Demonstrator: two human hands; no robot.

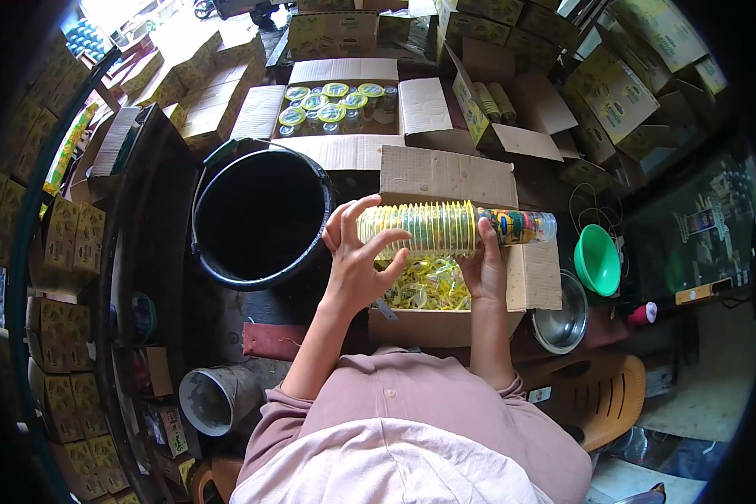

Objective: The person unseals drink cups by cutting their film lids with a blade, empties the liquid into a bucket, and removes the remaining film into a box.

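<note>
A long stack of nested clear plastic cups with yellow rims [420,228] lies sideways above an open cardboard box. My right hand [485,265] is wrapped round its right part, where a printed cylinder [517,227] with a clear end continues the stack. At the stack's left end, my left hand [363,248] has its fingers spread and curved beside the cups. Below the stack, the cardboard box [445,328] holds many small yellow and clear pieces [424,287].
A large black bucket [328,197] stands at the left. Behind, an open box [336,151] holds yellow-lidded cups. A green bowl [598,260] and a metal bowl [561,315] are at the right, near an orange chair [592,399]. Cartons [613,92] surround the table.
</note>
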